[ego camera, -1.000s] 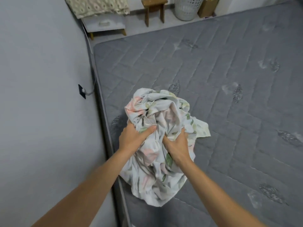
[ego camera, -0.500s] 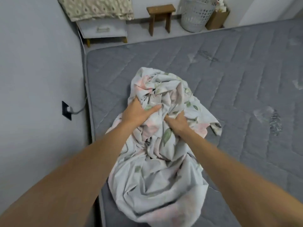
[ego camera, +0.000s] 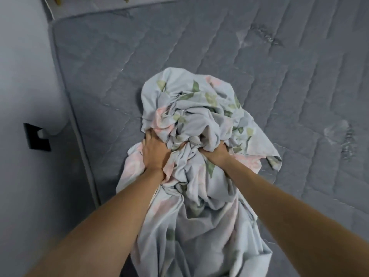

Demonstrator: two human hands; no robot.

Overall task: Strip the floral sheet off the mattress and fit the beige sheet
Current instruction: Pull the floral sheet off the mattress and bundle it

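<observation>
the crumpled pale floral cotton sheet [ego camera: 191,136] is now lying lower on the bare grey quilted mattress [ego camera: 259,76] than a second ago; the left hand [ego camera: 153,152] and the right hand [ego camera: 214,151] are both clutching bunched folds, so stripping looks nearly finished.

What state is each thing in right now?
floral sheet: off, bunched in a heap on the mattress
mattress: bare, grey quilting exposed
left hand: grips the heap
right hand: grips the heap
wall socket: plug inserted
</observation>
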